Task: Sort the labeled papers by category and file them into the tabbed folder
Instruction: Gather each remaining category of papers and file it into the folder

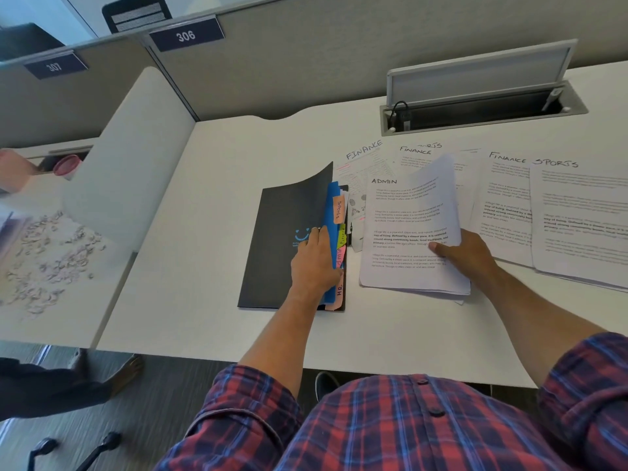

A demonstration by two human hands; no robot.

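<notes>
Left hand (314, 263) fingers curled over an edge, palm down. Right hand (464, 254) pinching, thumb on top. Both forearms extended.

Matt dark folder (272, 239), seemingly card; thin white paper sheets (407, 232); smooth white desk (210, 185).

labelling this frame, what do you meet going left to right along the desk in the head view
pink cup → dark folder → left hand → admin papers → right hand → sports paper
</notes>
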